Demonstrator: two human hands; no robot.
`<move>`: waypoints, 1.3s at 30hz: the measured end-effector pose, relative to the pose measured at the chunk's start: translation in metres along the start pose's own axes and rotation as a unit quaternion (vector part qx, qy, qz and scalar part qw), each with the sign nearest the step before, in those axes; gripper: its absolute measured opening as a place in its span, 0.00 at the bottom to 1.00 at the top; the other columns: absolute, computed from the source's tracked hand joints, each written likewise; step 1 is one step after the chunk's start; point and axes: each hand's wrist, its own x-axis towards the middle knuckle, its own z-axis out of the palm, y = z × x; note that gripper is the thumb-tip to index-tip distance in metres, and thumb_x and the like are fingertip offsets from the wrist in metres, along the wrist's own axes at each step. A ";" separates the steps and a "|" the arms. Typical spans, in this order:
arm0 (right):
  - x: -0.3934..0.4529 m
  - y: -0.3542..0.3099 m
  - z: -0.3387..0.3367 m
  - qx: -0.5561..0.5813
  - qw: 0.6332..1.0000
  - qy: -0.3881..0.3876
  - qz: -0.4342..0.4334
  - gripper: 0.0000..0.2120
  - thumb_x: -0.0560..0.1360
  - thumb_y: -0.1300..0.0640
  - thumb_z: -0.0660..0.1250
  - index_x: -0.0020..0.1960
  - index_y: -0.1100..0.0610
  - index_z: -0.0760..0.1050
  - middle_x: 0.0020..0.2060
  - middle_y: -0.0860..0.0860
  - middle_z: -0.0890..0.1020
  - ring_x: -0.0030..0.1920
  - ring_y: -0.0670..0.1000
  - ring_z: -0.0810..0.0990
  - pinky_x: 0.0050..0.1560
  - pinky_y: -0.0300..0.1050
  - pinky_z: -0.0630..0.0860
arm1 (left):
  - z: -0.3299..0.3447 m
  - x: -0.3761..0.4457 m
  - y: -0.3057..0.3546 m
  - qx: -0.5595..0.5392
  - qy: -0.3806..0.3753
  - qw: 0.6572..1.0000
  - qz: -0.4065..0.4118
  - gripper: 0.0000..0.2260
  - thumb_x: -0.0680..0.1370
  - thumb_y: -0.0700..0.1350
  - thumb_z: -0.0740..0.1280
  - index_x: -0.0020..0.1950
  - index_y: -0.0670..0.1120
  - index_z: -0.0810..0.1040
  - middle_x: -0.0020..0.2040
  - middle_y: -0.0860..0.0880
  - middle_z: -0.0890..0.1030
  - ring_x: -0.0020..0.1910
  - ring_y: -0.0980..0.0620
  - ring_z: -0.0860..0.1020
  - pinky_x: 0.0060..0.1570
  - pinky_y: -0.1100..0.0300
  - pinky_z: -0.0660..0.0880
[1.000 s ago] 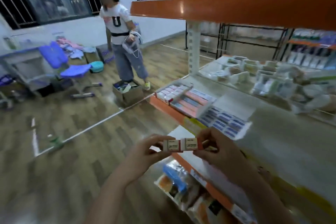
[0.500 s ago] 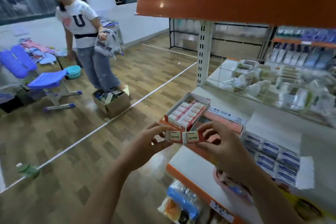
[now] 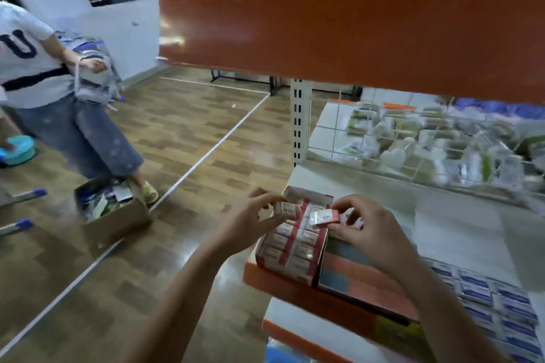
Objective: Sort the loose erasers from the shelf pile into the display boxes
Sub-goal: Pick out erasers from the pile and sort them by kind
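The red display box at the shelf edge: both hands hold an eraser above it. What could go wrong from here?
1. The red display box sits at the shelf's front edge; a push while inserting might tip it to the floor.
2. Its rows look nearly full, so the eraser in the left hand may not seat and could pop out.
3. The right hand pinches its eraser only by the end; it may slip.

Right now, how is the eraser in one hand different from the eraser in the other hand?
The left hand pinches the left eraser over the red display box's left column; the right hand holds the right eraser over the box's right side. The left eraser sits fairly level, while the right eraser tilts, its near end dipping. Both are small white blocks with red ends, like those packed in the box.
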 end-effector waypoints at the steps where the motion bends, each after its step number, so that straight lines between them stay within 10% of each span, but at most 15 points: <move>1: 0.004 0.000 0.002 -0.003 1.000 0.011 0.010 0.12 0.68 0.58 0.74 0.48 0.49 0.76 0.44 0.42 0.77 0.41 0.41 0.75 0.39 0.26 0.67 | -0.001 0.010 -0.006 0.011 -0.010 1.000 0.008 0.15 0.74 0.51 0.69 0.60 0.52 0.78 0.50 0.58 0.72 0.48 0.59 0.73 0.47 0.66 0.70; 19: 0.006 -0.019 0.045 -0.031 0.974 0.148 0.171 0.16 0.69 0.57 0.73 0.46 0.40 0.71 0.45 0.39 0.77 0.45 0.33 0.74 0.41 0.23 0.70 | 0.000 0.081 -0.044 0.082 -0.194 0.961 0.180 0.18 0.75 0.56 0.65 0.64 0.56 0.73 0.55 0.55 0.74 0.56 0.57 0.67 0.53 0.63 0.66; 28: 0.002 -0.016 0.043 -0.031 0.970 0.141 0.195 0.16 0.70 0.56 0.72 0.48 0.39 0.70 0.47 0.39 0.76 0.42 0.41 0.77 0.38 0.28 0.73 | 0.007 0.086 -0.045 0.140 -0.166 0.951 0.218 0.09 0.76 0.52 0.64 0.53 0.54 0.81 0.49 0.56 0.74 0.51 0.55 0.67 0.49 0.63 0.68; 39: 0.030 -0.009 0.051 -0.088 0.974 0.128 0.162 0.14 0.71 0.56 0.71 0.51 0.44 0.72 0.46 0.36 0.73 0.41 0.41 0.74 0.39 0.29 0.67 | -0.010 0.048 -0.023 0.180 -0.105 0.963 0.170 0.18 0.77 0.57 0.57 0.65 0.58 0.72 0.61 0.60 0.74 0.60 0.58 0.66 0.59 0.62 0.65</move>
